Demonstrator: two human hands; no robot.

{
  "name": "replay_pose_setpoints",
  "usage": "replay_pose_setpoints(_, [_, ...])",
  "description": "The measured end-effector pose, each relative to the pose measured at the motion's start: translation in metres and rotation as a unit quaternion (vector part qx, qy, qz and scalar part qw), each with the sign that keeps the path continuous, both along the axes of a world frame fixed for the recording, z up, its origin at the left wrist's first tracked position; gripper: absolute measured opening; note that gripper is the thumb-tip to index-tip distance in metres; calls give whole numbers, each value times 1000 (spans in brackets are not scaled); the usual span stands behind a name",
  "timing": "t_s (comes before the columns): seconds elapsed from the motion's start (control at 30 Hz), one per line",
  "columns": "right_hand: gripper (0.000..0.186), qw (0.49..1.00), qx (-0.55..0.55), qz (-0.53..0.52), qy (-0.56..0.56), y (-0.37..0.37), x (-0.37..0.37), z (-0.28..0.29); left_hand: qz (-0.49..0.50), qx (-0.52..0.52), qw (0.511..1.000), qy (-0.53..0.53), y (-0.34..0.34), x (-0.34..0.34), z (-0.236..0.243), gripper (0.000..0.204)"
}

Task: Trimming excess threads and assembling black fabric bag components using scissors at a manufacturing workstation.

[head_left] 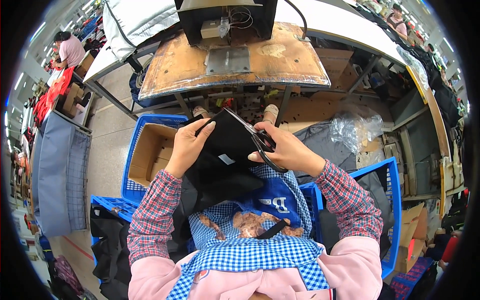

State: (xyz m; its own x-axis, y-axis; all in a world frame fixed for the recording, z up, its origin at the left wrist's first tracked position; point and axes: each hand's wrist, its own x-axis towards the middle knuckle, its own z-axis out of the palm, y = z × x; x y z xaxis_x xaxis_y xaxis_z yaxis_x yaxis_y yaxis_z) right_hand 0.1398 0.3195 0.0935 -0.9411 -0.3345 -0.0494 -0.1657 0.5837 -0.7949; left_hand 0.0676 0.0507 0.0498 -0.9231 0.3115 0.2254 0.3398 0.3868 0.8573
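A piece of black fabric [220, 172] with a small white label [226, 159] hangs over my lap. My left hand [192, 142] pinches its upper left edge between thumb and fingers. In my right hand [290, 150] is a pair of scissors [259, 142] with black handles, its metal blades pointing up and left. The blade tips lie at the top edge of the fabric, a short way right of my left fingertips. Whether the blades touch the cloth I cannot tell.
Ahead stands a worn wooden worktable [175, 65] with a machine [227, 25] on it. A blue crate [131, 165] holding a cardboard box [145, 155] is at my left, another blue crate [396, 210] at my right. Clear plastic wrap [355, 130] lies right of the table. Other people [70, 50] sit farther off.
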Motion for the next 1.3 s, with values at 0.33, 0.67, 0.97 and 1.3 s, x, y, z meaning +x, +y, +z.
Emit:
replay_pose_setpoints(0.33, [71,995,-92,-19,-37,-5,13,-17,-13,9,1000,-18,1,-2,-5,36])
replay_pose_setpoints(0.67, [80,999,-13,-21,-28,11,12,-13,-32,33,998,-48,1,0,-9,34])
replay_pose_setpoints(0.97, [79,1000,-23,-6,-2,19,6,-17,-42,35,997,-54,-1,2,-7,33])
replay_pose_setpoints(1.3, [76,998,-52,25,39,18,0,-16,-51,56,995,-63,-4,0,-14,33])
